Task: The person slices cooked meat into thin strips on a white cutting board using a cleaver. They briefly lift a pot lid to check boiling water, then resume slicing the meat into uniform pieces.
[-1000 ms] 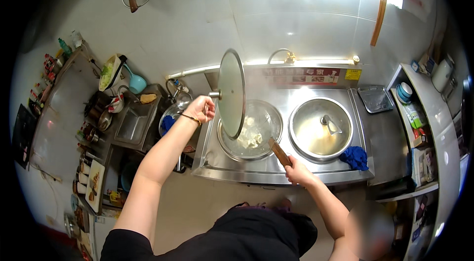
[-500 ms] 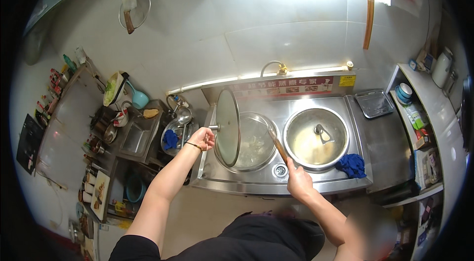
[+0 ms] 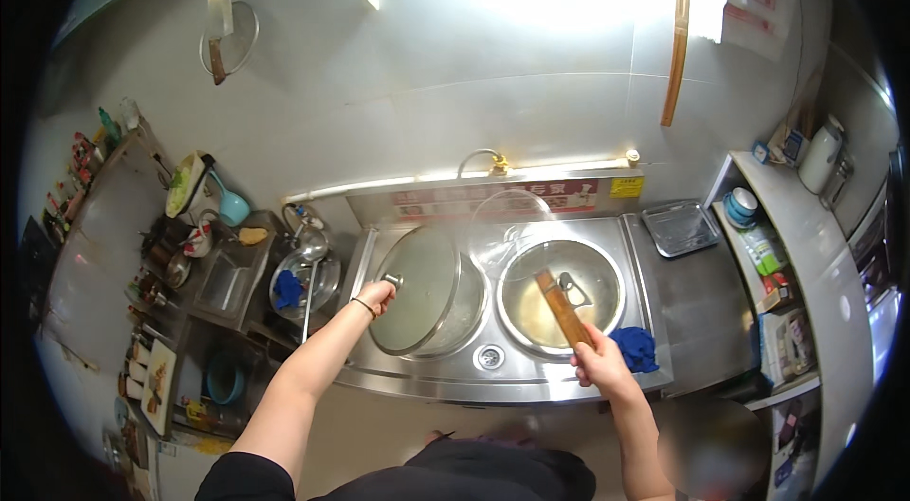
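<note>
Glass lid [image 3: 417, 304] leans at a slant over the left pot [image 3: 484, 297], covering its left part, with its knob turned toward the left. The left hand [image 3: 377, 296] is closed on that knob. Well apart from it, the right hand [image 3: 599, 359] is wrapped round the near end of a wooden handle [image 3: 563, 306], which slants up over the near part of the right pot [image 3: 622, 288]. Beyond the handle's far end shows a faint, see-through round outline [image 3: 513, 196] (whether it joins the handle, I cannot tell). Both pots sit side by side in a steel counter [image 3: 455, 385], and a small round drain [image 3: 489, 358] lies between them on the near side. A crumpled blue cloth [image 3: 637, 350] lies just right of the right pot, near the right hand, while a dark tray [image 3: 681, 228] rests farther off to the right, beyond the cloth.
</note>
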Demonstrator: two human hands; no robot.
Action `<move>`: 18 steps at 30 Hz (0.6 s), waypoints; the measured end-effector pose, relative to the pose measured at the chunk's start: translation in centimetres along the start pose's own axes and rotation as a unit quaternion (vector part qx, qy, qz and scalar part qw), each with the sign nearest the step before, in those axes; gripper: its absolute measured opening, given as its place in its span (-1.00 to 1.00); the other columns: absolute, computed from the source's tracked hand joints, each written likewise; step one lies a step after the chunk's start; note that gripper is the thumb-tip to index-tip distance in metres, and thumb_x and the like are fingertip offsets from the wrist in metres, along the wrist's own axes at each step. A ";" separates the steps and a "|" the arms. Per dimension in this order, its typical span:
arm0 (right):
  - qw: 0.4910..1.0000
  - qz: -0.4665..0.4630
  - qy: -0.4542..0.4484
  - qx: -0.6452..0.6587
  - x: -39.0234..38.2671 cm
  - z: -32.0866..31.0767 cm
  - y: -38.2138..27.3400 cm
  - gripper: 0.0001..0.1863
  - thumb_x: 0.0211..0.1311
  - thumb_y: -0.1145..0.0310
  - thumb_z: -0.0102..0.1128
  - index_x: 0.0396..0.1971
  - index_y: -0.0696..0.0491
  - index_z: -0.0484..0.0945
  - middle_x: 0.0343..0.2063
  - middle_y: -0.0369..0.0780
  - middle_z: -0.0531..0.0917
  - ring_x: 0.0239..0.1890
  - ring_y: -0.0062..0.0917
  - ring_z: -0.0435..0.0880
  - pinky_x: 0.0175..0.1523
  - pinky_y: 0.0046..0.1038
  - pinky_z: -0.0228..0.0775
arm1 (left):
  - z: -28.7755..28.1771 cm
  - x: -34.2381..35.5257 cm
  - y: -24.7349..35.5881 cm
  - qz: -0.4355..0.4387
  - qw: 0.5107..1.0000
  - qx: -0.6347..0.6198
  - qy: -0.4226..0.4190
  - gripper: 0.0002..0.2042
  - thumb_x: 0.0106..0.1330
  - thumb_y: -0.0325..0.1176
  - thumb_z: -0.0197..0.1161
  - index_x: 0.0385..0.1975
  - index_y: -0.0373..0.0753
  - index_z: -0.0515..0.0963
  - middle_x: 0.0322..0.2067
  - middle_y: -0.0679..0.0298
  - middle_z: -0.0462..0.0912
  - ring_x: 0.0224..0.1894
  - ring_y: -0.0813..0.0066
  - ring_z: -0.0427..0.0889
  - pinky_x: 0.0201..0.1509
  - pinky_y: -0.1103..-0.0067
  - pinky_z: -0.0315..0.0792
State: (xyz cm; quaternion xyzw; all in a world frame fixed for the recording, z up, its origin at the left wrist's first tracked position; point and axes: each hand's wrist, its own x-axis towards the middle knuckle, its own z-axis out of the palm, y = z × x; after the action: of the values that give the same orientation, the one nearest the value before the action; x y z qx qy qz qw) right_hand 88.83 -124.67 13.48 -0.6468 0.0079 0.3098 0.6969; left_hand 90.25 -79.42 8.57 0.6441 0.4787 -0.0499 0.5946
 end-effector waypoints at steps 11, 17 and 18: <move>0.947 -0.039 0.259 0.184 1.4 -15.5 0.4 -0.46 0.27 0.41 -0.09 0.21 0.01 -0.01 -0.62 -0.30 0.40 -0.75 -0.76 0.25 -0.73 -0.70 0.09 | 6.9 -1.5 -3.8 0.094 0.920 0.346 0.155 -0.60 -0.11 -0.38 0.19 -0.20 -0.40 0.46 -0.21 -0.06 0.55 -0.10 0.10 0.53 -0.04 0.42 0.42; 0.925 -0.050 0.284 0.246 10.7 -24.1 3.0 -0.81 0.26 0.32 -0.01 -0.19 -0.01 0.26 -0.61 -0.32 0.44 -0.72 -0.76 0.32 -0.71 -0.72 0.09 | 7.4 -1.8 -3.6 0.064 0.907 0.386 0.157 -0.48 -0.08 -0.34 0.21 -0.06 -0.38 0.31 -0.14 -0.04 0.50 -0.06 0.09 0.50 0.01 0.38 0.40; 0.925 -0.048 0.279 0.255 11.9 -25.4 3.4 -0.83 0.26 0.31 -0.01 -0.21 -0.01 0.28 -0.61 -0.32 0.45 -0.72 -0.76 0.32 -0.71 -0.72 0.10 | 7.5 -1.7 -3.6 0.064 0.908 0.382 0.158 -0.49 -0.08 -0.34 0.21 -0.07 -0.38 0.32 -0.14 -0.04 0.50 -0.06 0.09 0.50 0.01 0.38 0.40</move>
State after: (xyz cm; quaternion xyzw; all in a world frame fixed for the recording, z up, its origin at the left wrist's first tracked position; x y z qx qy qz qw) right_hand 106.78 -142.74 1.38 -0.5068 0.2494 0.0707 0.8222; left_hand 90.73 -87.09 4.90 0.8509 0.4680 -0.0885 0.2216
